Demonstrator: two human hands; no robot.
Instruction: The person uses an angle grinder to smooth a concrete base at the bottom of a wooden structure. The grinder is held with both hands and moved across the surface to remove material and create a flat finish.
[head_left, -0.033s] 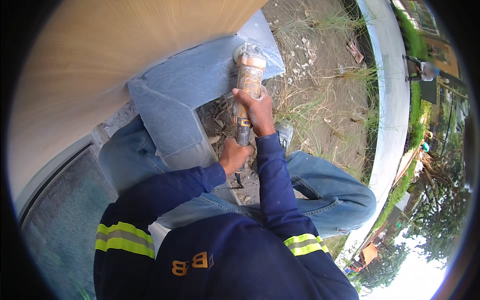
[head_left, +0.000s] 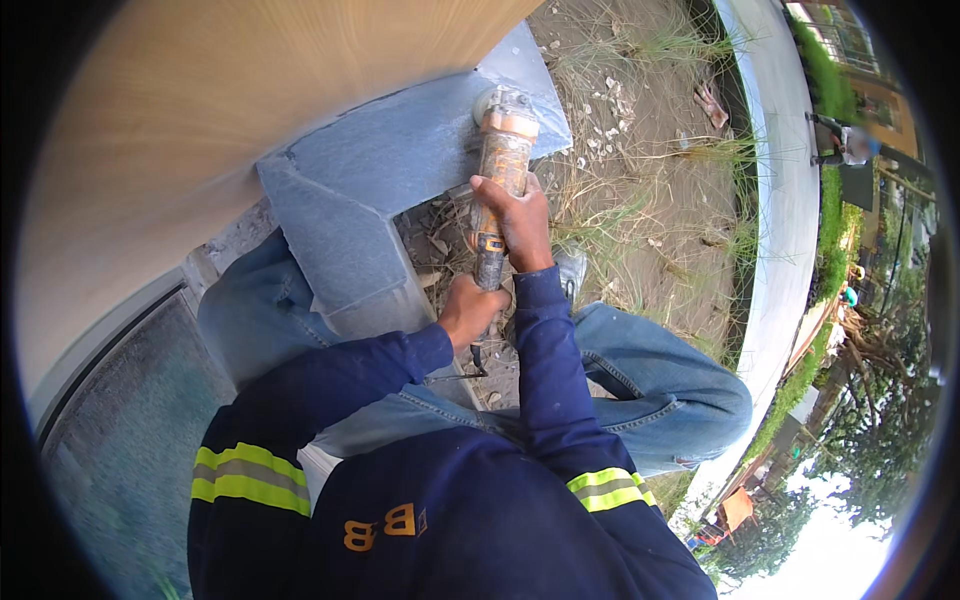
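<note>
An angle grinder [head_left: 505, 155], orange and coated in pale dust, lies over a blue-grey stone ledge [head_left: 370, 150]. My right hand [head_left: 522, 225] is wrapped round the middle of its body. Around the rear handle, nearer to me, my left hand [head_left: 470, 312] is closed. The grinder's disc [head_left: 485, 105] shows partly at the far end, beside the head and against the slab; whether it spins I cannot tell. A dark power cord [head_left: 477, 362] hangs below my left hand.
A tan wall [head_left: 250, 90] rises along the ledge on the left. Dry soil [head_left: 660, 200] with grass tufts and stone chips lies to the right, bordered by a pale concrete curb [head_left: 785, 190]. My bent knees flank the ledge's near end. Another person [head_left: 850, 143] is far off right.
The grinder's head has shifted slightly to the right along the slab, my right hand moving with it. My left hand has barely moved.
</note>
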